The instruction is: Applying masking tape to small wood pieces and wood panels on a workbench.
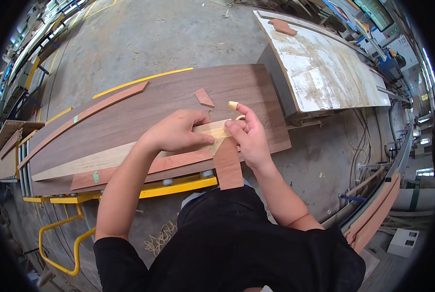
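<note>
My left hand (181,130) is closed, thumb and fingers pinching a pale wood piece (212,127) above the board-topped table. Yellowish masking tape (219,134) lies across that piece where it meets a short reddish wood piece (228,168), which points back toward my body. My right hand (250,138) presses its thumb onto the taped end. Its index finger is raised, with a yellowish wrap (233,105) around the tip. A pale curved edge (240,117), perhaps a tape roll, shows among its other fingers. Beyond my hands lies a small reddish offcut (204,97).
The brown board (178,92) carries a long reddish strip (96,109) on its far side. Nearer lie a pale tapered strip (81,163) and a reddish strip (178,162). A yellow frame (178,188) runs below. A stained white-topped table (329,68) stands right.
</note>
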Demonstrator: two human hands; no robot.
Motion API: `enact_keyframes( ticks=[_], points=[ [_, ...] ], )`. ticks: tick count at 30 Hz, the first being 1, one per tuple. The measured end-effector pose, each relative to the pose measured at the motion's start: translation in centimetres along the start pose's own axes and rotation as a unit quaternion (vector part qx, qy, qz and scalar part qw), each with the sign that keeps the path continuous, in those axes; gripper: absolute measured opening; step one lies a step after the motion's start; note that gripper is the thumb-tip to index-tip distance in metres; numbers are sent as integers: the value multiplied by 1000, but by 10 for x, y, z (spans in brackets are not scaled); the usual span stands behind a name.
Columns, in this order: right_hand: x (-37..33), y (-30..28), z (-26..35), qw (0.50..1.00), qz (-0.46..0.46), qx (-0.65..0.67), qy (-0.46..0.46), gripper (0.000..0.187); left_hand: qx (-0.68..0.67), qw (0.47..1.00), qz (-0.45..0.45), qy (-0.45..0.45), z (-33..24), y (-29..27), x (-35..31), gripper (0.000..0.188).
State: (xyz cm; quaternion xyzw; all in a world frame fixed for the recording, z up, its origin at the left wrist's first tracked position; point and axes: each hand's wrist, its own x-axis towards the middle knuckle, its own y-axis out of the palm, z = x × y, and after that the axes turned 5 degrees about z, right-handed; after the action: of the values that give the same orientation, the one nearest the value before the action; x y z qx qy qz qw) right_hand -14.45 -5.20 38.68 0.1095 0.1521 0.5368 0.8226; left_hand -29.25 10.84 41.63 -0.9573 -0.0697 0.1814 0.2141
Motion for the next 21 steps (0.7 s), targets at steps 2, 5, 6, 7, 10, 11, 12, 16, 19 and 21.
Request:
enact_keyframes(
  ticks=[2, 5, 6, 7, 10, 11, 12, 16, 19, 21],
  points=[
    [-2, 0, -6, 1000, -10, -23, -12, 53, 10, 999, 1, 30, 4, 2, -1, 39],
    [-3, 1, -14, 999, -37, -1, -26, 55, 19, 999, 4, 36, 2, 5, -5, 41],
    [-6, 1, -14, 999, -41, -1, -27, 55, 19, 999, 7, 38, 2, 5, -6, 41],
    [-8, 2, -15, 998, -40, -27, -41, 55, 20, 999, 10, 34, 2, 6, -7, 42],
    [-15, 1, -18, 996, -31, -54, -59, 58, 31, 999, 7, 38, 3, 10, -9, 42],
    [-17, 1, -19, 996, -22, -54, -62, 59, 40, 998, 1, 46, 3, 12, -10, 42],
    [-18, 2, -19, 996, -25, -55, -64, 59, 41, 998, 3, 48, 2, 13, -10, 42],
    [-24, -1, -22, 996, -12, -44, -73, 65, 38, 999, -21, -8, -10, 19, -14, 43],
    [-32, -4, -20, 997, 6, -43, -67, 70, 49, 998, -26, -3, -13, 23, -19, 42],
    [-38, 1, -16, 997, 4, -45, -55, 72, 57, 998, -30, 10, -11, 25, -21, 41]
  ],
)
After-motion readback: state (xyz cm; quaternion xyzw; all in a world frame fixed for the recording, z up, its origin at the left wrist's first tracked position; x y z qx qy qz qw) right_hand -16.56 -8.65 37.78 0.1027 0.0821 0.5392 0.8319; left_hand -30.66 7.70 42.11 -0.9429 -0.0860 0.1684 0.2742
